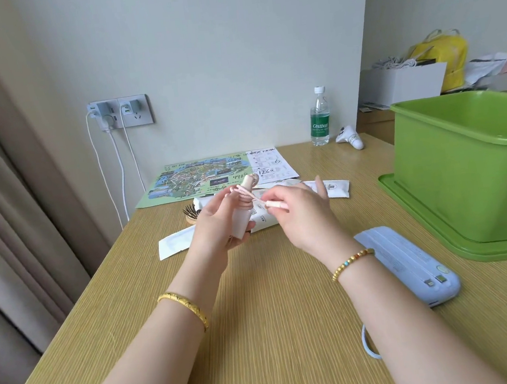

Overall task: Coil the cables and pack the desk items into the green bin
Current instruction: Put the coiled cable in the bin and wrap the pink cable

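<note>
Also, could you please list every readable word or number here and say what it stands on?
"Cestbon": green label of the water bottle.
"1260": handwritten on the white sheet.
"4980": handwritten, roughly, on the map.
Packet, tube and power bank print: too small to read.

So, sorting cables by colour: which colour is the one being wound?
Pale pink cable, clearest in the head view.
</note>
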